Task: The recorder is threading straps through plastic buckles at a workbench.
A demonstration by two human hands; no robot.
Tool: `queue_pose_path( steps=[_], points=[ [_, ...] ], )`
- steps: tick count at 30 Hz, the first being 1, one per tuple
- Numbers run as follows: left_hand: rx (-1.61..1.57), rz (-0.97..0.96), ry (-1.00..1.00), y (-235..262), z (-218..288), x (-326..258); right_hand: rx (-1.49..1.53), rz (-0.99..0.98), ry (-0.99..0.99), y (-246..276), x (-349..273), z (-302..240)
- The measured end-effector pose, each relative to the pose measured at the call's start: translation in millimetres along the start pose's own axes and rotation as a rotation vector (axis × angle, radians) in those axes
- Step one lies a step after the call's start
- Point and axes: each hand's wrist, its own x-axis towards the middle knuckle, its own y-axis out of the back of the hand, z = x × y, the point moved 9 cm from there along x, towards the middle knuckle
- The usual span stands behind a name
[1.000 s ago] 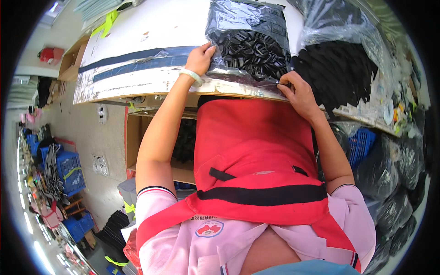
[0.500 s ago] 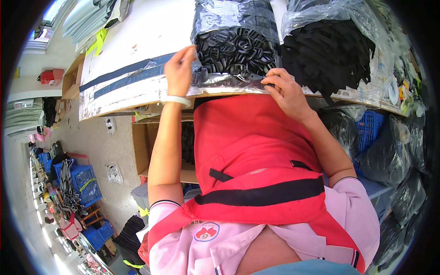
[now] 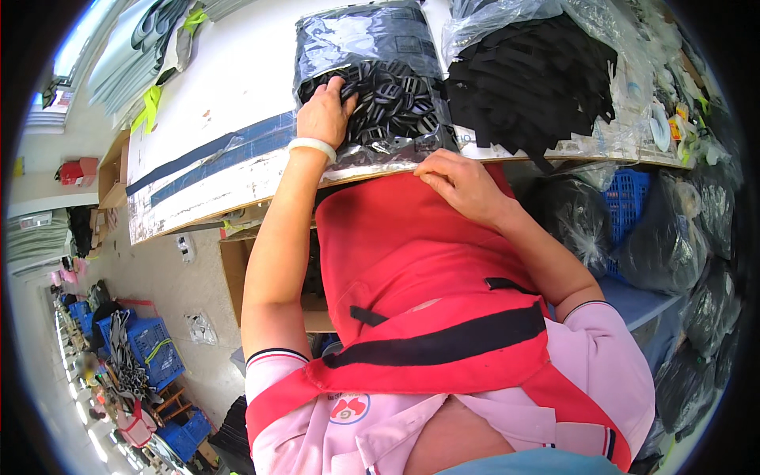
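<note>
A clear plastic bag lies on the table with its mouth toward me, full of black plastic strap buckles. My left hand, with a pale bangle on its wrist, reaches into the left side of the pile. Its thumb and forefinger are apart among the buckles, and the other fingertips are partly hidden. At the table's front edge, by the right corner of the bag mouth, my right hand is closed with curled fingers. What it holds, if anything, does not show.
Right of the buckles, a heap of black strap pieces spills from another clear bag. Dark blue strips lie across the table at left. Below the table's right side are a blue crate and filled dark bags.
My left hand has gone from the bag's left edge into the buckles. My right hand has come back from the buckles toward me, to the table edge. The view has shifted slightly.
</note>
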Motion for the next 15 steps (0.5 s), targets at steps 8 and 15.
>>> queue_pose_path(
  steps=[8, 15],
  points=[
    [-0.411, 0.181, 0.064, 39.0, -8.9, -1.2, 0.037, 0.003, 0.017, 0.7, 2.7, -5.3],
    [-1.395, -0.155, 0.318, 28.3, 27.9, -51.0, 0.148, 0.027, -0.073, 3.6, 1.4, -6.9]
  ],
)
